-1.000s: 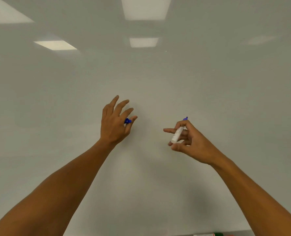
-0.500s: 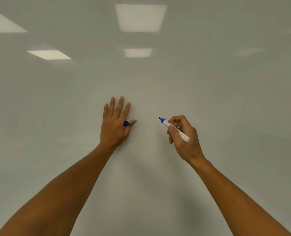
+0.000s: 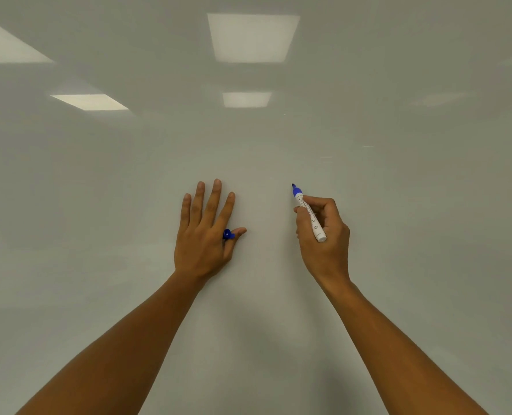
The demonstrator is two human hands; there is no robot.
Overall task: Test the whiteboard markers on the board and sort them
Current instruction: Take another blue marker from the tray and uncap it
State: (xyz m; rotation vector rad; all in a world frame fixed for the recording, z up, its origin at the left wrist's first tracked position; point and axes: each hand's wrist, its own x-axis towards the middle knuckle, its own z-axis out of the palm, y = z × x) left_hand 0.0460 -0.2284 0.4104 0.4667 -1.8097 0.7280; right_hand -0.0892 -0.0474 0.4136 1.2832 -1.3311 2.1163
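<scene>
With our right hand (image 3: 323, 232) gripping the uncapped marker (image 3: 308, 215), tip up at the board (image 3: 398, 265), and our left hand (image 3: 204, 235) flat there, fingers straight, cap (image 3: 227, 234) tucked by the thumb, we press lightly and draw one short stroke to judge the ink.

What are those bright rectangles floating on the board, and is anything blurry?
Head view: the rectangles are ceiling lights mirrored as glare on the glossy whiteboard; soft shadows fall under both forearms; the left hand, right hand and blue marker look sharp.
</scene>
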